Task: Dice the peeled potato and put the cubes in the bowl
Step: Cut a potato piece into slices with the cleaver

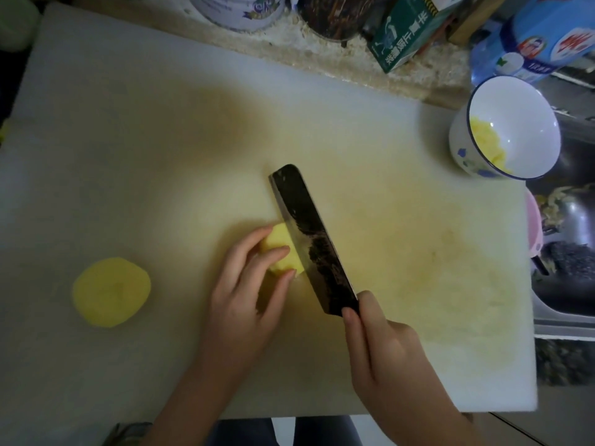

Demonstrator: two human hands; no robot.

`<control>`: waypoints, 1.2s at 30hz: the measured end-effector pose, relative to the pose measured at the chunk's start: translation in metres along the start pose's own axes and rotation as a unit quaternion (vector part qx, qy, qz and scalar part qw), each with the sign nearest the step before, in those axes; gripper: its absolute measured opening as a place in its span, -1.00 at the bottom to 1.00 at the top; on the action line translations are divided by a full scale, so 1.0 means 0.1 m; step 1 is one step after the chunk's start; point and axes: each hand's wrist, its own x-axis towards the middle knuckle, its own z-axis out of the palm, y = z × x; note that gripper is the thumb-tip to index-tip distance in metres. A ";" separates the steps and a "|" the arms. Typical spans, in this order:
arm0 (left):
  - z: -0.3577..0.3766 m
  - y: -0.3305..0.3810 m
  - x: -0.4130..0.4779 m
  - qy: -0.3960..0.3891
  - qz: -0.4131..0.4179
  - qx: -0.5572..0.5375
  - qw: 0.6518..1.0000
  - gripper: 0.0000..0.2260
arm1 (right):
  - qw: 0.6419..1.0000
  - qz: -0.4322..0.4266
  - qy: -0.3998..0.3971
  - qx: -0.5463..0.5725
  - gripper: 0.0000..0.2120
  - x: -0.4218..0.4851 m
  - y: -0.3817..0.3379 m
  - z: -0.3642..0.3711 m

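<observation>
We slice with fingertips beside the blade.
Our left hand (244, 284) pins the potato piece (280, 249); our right hand (383, 346) grips the cleaver (309, 233). A roll could nick us.

Single head-worn wide-angle view, looking steeply down and forward, close over the white cutting board (128, 130), its far corners bending outward.

Potato pieces (111, 291) pale yellow; cleaver (310, 239) dark, mottled; bowl (512, 127) white, blue rim, blue flowers; board (161, 140) off-white.
</observation>
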 end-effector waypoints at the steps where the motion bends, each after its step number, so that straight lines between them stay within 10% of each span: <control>1: 0.00 0.01 0.00 0.003 -0.001 0.001 1.000 -0.77 | 1.000 0.002 -0.004 -0.029 -0.83 0.01 -0.04 0.01; 12: -0.02 0.01 0.03 0.009 -0.030 -0.014 0.999 -0.81 | 0.986 0.040 0.003 -0.162 -0.89 0.13 -0.13 0.29; 23: -0.02 0.01 0.02 -0.006 -0.026 -0.019 0.999 -0.75 | 0.991 0.032 -0.005 0.133 -0.79 0.27 0.03 -0.08; 36: -0.07 -0.02 -0.04 0.005 0.001 0.004 1.000 -0.69 | 0.992 0.033 -0.030 0.115 -0.80 0.06 -0.01 -0.01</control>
